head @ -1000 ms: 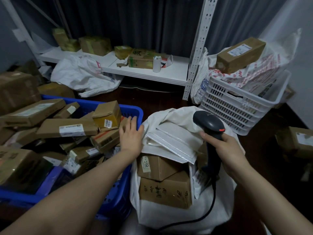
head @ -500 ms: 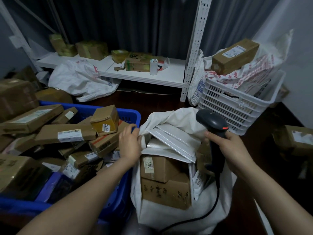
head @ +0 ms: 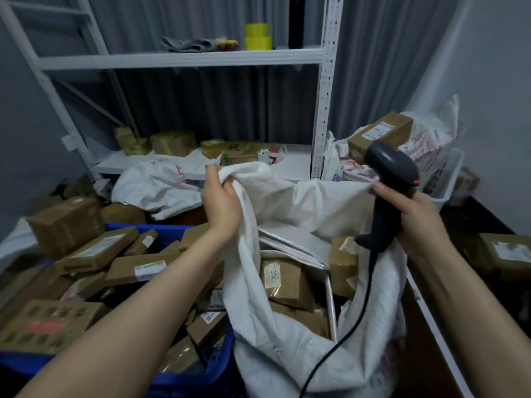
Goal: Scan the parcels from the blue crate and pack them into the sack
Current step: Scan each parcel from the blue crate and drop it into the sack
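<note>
The left hand grips a bunched fistful of the rim of the white woven sack. The right hand, curled round the black handheld barcode scanner, seems to pinch the opposite edge, probably stretching the mouth so packed boxes settle. The blue plastic crate of brown cardboard parcels stands just beside the sack, before white metal shelving.

White metal rack before a grey curtain. Upper shelf: stacked yellow tape rolls near the right end, a grey cloth just beside them on the left. Lower shelf: brown boxes along the back edge. A crumpled white bag lies against its front edge. Right: a white slatted basket, with a long brown box on top of its contents.
</note>
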